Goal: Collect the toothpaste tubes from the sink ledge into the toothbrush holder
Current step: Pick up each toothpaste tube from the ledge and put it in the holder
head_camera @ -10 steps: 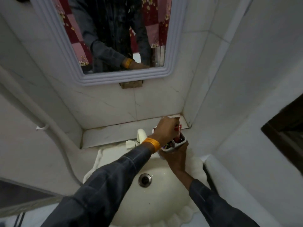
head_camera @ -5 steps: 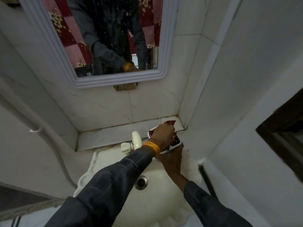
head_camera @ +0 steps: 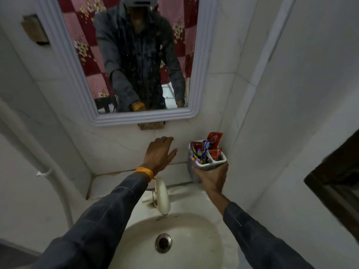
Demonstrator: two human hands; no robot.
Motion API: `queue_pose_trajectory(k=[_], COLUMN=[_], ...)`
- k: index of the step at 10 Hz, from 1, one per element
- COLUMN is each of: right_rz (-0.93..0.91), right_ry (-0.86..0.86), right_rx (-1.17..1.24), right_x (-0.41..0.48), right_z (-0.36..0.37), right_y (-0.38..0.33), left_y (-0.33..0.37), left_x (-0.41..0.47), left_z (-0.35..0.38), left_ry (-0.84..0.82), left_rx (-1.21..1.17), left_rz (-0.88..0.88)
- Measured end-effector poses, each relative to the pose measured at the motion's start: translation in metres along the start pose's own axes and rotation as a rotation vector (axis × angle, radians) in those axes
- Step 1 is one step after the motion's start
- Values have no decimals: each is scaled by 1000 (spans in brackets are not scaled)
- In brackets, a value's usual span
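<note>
Right hand grasps the toothbrush holder above the ledge, red toothpaste tubes already standing inside; left hand hovers released, so setting the holder down seems next.

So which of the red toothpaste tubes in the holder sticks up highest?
The back-right tube, nearest the wall corner; the other two red tubes barely clear the toothbrush holder.

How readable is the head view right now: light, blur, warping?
Head view: dim, bluish light; wide-angle lens bows the white-framed mirror and walls; the left hand looks slightly soft; the red toothpaste tubes in the white toothbrush holder are clear enough.
</note>
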State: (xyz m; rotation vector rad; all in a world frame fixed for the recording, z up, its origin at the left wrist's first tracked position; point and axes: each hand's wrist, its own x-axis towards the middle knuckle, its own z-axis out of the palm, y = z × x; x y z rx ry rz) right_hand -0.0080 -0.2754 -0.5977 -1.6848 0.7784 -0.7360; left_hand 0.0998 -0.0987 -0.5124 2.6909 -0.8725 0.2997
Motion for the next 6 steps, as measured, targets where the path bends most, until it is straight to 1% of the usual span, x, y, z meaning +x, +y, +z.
queue_pose_trajectory(k=[1,2,3,4,5,6], right_rz=[-12,27,21,47,66,25], right_ry=[37,61,73,95,71,96], right_rx=[-5,-45,-42,-55,-90,-161], right_x=[21,27,33,28,24,15], right_z=[15,29,40,42,39,34], right_y=[6,21,45,49,41,31], left_y=[-4,-5,-11,-16,-19,-17], left_x=[4,10,15,15,11,7], left_z=[11,19,31,39,48,45], left_ry=[-33,-63,-70,-57,-18,-1], left_rx=[-5,-6,-21,-11,-5,-14], left_rz=[-23,-47,-41,-26,-1,-2])
